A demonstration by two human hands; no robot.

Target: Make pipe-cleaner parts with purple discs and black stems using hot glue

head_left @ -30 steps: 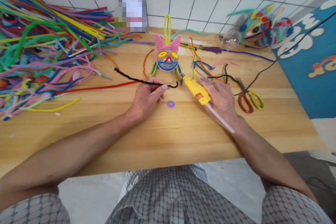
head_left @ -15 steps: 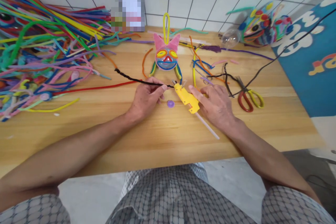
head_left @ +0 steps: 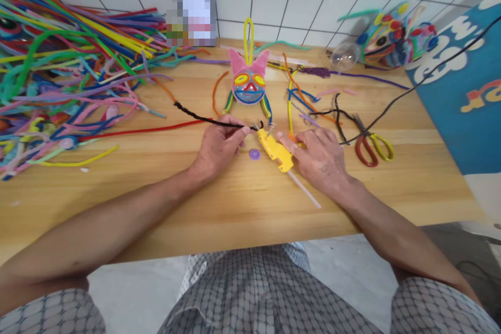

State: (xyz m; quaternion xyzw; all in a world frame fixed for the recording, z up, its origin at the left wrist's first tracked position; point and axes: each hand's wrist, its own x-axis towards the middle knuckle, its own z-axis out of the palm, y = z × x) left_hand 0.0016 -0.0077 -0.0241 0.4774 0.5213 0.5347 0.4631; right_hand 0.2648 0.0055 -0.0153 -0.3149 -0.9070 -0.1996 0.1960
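My left hand (head_left: 222, 145) pinches a black pipe cleaner (head_left: 195, 114) close to its right end; the rest stretches out to the left. My right hand (head_left: 321, 160) grips a yellow hot glue gun (head_left: 275, 150), its fingers partly hidden behind the tool. The gun's metal nozzle is at the pipe cleaner's right end; whether they touch I cannot tell. A clear glue stick (head_left: 305, 189) juts from the back of the gun. Between my hands lies a small purple button (head_left: 254, 154). Just beyond sits a clear ball (head_left: 249, 87) decorated as a face, with pink ears and a yellow loop.
Colourful pipe cleaners (head_left: 78, 78) are heaped at the left. Scissors (head_left: 370, 146) with red and yellow handles lie right of my right hand, near a black cord (head_left: 407, 91). Farther back are a clear half-ball (head_left: 344, 56) and another decorated figure (head_left: 381, 44). A tiled wall borders the table.
The glue gun and my right hand have shifted slightly left, bringing the nozzle further along the black pipe cleaner's end. My left hand has stayed nearly still.
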